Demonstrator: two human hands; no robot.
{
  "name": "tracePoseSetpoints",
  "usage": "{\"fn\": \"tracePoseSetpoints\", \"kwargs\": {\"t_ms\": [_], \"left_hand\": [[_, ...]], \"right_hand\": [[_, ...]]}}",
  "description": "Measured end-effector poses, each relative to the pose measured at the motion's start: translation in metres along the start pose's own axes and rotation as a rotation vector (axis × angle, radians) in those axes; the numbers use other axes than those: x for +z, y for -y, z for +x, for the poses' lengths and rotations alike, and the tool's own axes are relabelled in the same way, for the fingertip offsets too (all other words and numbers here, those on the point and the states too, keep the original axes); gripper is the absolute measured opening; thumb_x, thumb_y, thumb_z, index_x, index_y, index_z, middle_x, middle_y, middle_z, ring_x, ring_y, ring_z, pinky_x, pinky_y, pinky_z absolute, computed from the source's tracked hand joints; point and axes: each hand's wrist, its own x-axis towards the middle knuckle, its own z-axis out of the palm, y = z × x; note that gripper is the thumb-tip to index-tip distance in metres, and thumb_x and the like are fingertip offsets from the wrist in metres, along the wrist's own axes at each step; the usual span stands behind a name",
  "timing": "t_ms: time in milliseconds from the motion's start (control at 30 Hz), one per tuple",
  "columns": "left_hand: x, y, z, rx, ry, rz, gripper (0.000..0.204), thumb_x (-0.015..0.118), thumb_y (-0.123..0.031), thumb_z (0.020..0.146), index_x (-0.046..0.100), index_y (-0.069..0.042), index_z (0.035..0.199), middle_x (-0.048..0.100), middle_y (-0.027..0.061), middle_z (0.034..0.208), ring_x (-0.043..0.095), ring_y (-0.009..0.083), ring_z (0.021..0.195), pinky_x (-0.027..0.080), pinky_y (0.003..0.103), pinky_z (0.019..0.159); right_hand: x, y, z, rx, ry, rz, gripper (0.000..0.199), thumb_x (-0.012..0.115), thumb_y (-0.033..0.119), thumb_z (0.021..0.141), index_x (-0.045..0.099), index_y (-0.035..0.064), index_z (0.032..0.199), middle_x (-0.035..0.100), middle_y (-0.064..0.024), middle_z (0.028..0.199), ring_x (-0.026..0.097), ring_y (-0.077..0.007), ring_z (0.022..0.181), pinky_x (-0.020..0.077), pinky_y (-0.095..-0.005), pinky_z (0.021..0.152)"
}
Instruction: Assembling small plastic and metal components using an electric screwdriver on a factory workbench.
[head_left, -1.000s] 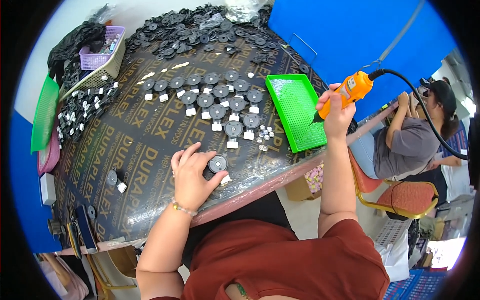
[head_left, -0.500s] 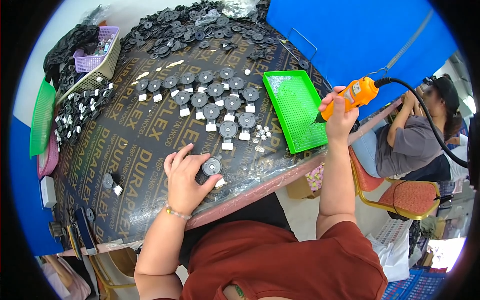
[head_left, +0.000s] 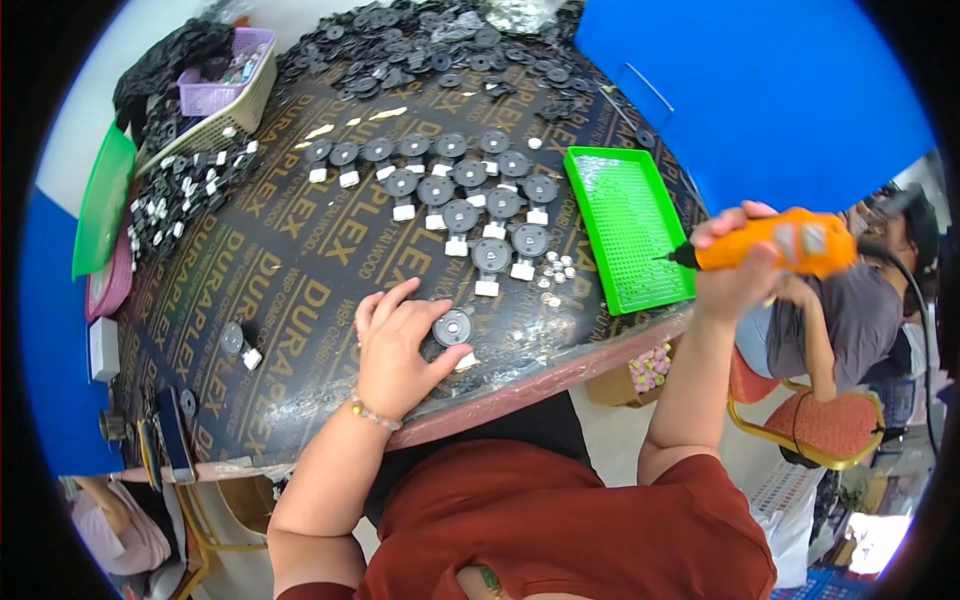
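Observation:
My left hand [head_left: 398,345] rests on the table's near side, thumb and fingers closed around the edge of a black disc-shaped part [head_left: 453,327] with a white tab. In my right hand [head_left: 735,275], at the right, is an orange electric screwdriver [head_left: 790,245], held off the table. Its dark tip points left, over the green tray [head_left: 630,230]; a black cable runs from its back end. Several similar discs with white tabs [head_left: 491,256] lie in rows beyond my left hand. Beside them sit small silvery round pieces [head_left: 553,268].
Loose black discs [head_left: 440,50] heap at the far edge. At the left are black-and-white parts [head_left: 190,190], a purple basket [head_left: 208,98], a green basket [head_left: 105,205] and one separate disc part [head_left: 234,340]. A blue panel [head_left: 760,90] stands far right; another person [head_left: 850,310] sits beyond.
My right hand has swung the screwdriver to a flatter angle, its tip now pointing left. The view has shifted, so the table appears farther right. My left hand stays at the same disc.

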Motion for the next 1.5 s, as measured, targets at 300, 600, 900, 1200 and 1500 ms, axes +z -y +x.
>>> {"fn": "tracePoseSetpoints", "kwargs": {"t_ms": [300, 600, 900, 1200, 1500], "left_hand": [[0.000, 0.003, 0.000, -0.002, -0.007, -0.017, 0.047, 0.082, -0.033, 0.067, 0.068, -0.013, 0.106, 0.067, 0.0019, 0.104, 0.052, 0.0247, 0.120, 0.029, 0.046, 0.103], [0.003, 0.004, -0.001, 0.000, -0.006, -0.020, 0.048, 0.083, -0.030, 0.063, 0.068, -0.013, 0.106, 0.067, 0.0006, 0.101, 0.053, 0.0239, 0.119, 0.030, 0.047, 0.102], [0.001, 0.006, -0.001, 0.027, -0.061, -0.039, 0.041, 0.080, -0.026, 0.067, 0.068, -0.011, 0.103, 0.067, 0.0038, 0.098, 0.058, 0.0240, 0.111, 0.034, 0.047, 0.098], [-0.047, 0.027, -0.006, -0.158, 0.004, 0.333, 0.041, 0.081, -0.036, 0.065, 0.069, -0.009, 0.093, 0.066, 0.0086, 0.098, 0.051, 0.0283, 0.118, 0.030, 0.051, 0.103], [-0.144, 0.114, -0.021, -0.425, -0.003, 0.426, 0.059, 0.077, -0.047, 0.070, 0.065, -0.012, 0.116, 0.039, 0.0221, 0.146, 0.022, 0.0380, 0.143, 0.010, 0.053, 0.116]], "right_hand": [[0.129, 0.017, -0.079, 0.438, 0.496, 0.427, 0.071, 0.072, 0.061, 0.075, 0.045, 0.0057, 0.110, 0.060, -0.0114, 0.076, 0.061, -0.0211, 0.059, 0.0519, -0.0314, 0.054], [0.148, 0.001, -0.098, 0.494, 0.549, 0.482, 0.067, 0.075, 0.055, 0.075, 0.044, 0.0052, 0.108, 0.059, -0.0125, 0.078, 0.061, -0.0205, 0.063, 0.0520, -0.0318, 0.059], [0.163, -0.002, -0.102, 0.424, 0.558, 0.440, 0.057, 0.078, 0.045, 0.078, 0.047, 0.0029, 0.100, 0.060, -0.0122, 0.078, 0.060, -0.0183, 0.062, 0.0527, -0.0282, 0.055], [0.146, 0.001, -0.079, 0.502, 0.375, 0.532, 0.062, 0.071, 0.053, 0.082, 0.048, 0.0053, 0.115, 0.059, -0.0093, 0.078, 0.057, -0.0168, 0.058, 0.0500, -0.0284, 0.051], [0.061, 0.012, -0.040, 0.270, 0.136, 0.126, 0.066, 0.069, 0.059, 0.081, 0.048, 0.0050, 0.114, 0.055, -0.0059, 0.076, 0.054, -0.0141, 0.056, 0.0464, -0.0252, 0.048]]}}
